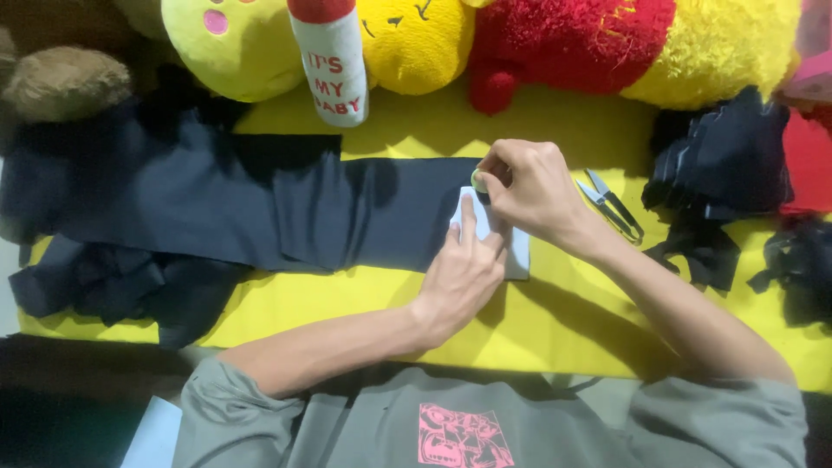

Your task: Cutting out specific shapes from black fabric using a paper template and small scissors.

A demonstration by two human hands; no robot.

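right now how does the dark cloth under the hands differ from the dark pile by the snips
The long dark cloth lies spread out flat in one broad strip across the yellow table cover; the dark pile is small cut pieces stacked and ragged at the edges. The left hand and right hand work at the strip's end, pressing a pale template; the pile beside the snips lies untouched. Both look the same dark fabric.

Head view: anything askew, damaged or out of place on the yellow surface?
Nothing looks damaged. The navy fabric strip lies rumpled, bunched at its left end. Dark offcuts are heaped loosely at right, beside small snips. Both hands, left hand and right hand, press a pale template flat.
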